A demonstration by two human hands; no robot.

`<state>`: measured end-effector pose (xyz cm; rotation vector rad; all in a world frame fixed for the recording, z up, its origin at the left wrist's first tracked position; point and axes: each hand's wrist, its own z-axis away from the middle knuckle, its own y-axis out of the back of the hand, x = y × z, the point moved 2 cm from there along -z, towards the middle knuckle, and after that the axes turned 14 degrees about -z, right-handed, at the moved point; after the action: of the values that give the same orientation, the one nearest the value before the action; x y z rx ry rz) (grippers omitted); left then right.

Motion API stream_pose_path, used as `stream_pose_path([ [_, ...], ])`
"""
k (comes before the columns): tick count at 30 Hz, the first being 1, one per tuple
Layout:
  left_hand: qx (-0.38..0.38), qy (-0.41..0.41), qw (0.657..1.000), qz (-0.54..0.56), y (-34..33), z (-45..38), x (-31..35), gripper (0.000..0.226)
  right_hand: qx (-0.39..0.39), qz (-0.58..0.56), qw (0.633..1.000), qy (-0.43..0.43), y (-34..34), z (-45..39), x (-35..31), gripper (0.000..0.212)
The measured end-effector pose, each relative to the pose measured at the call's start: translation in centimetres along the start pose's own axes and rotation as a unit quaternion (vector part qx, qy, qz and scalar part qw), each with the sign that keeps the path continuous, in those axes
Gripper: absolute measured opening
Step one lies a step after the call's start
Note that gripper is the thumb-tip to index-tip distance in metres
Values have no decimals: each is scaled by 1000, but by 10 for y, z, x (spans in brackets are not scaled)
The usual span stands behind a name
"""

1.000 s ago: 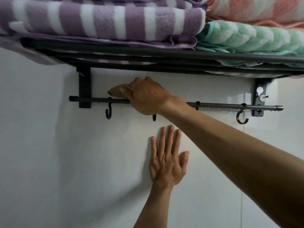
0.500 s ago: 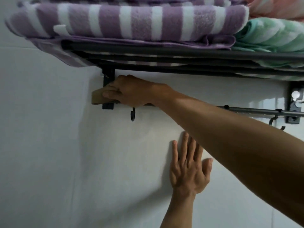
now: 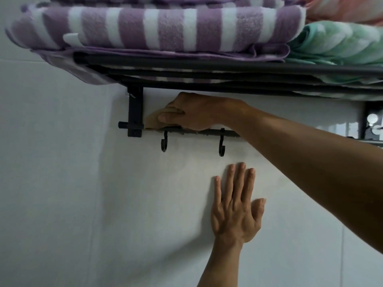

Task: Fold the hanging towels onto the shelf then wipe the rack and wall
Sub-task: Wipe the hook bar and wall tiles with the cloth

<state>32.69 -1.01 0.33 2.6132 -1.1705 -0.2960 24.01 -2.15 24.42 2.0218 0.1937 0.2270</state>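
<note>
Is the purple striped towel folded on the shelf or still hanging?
Folded: the purple-and-white striped terry towel lies in stacked layers on the black metal shelf.

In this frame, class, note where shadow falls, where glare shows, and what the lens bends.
Head view: the left hand casts a soft shadow leftward on the wall; glare shines on the tile by the right bracket; the wide lens bows the shelf and purple striped towel.

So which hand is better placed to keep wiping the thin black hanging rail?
Right. The right hand grips the tan wiping cloth on the thin black hanging rail; the left hand lies flat on the white wall below, holding nothing.
</note>
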Motion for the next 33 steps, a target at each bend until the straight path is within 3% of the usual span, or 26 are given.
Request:
stream_pose_path([
  [5, -29, 6, 999, -30, -1, -2, 5, 72, -4, -7, 1000, -23, 4, 13, 13, 39],
  [24, -5, 13, 998, -66, -7, -1, 6, 73, 6, 55, 996, -65, 37, 99, 62, 34],
  [33, 11, 14, 997, -71, -8, -1, 6, 73, -6, 38, 993, -110, 58, 147, 85, 43],
])
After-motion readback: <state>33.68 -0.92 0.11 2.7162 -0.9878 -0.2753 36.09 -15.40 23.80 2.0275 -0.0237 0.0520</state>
